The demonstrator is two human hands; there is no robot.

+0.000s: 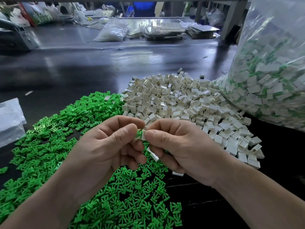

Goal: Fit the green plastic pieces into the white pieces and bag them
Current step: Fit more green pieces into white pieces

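At frame centre, the left hand point(105, 146) pinched a green piece point(139, 134) and the right hand point(178, 146) pinched a white piece point(144, 135), aligned to press together

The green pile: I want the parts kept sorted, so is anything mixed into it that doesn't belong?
Yes. Two white pieces lie on the far edge of the green pile, near the white pile. Otherwise the piles look separate.

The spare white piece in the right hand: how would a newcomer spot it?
Start at the right hand, in front of the white pile. Below the pair being joined, a white piece juts from the curled fingers, alone over green pieces.
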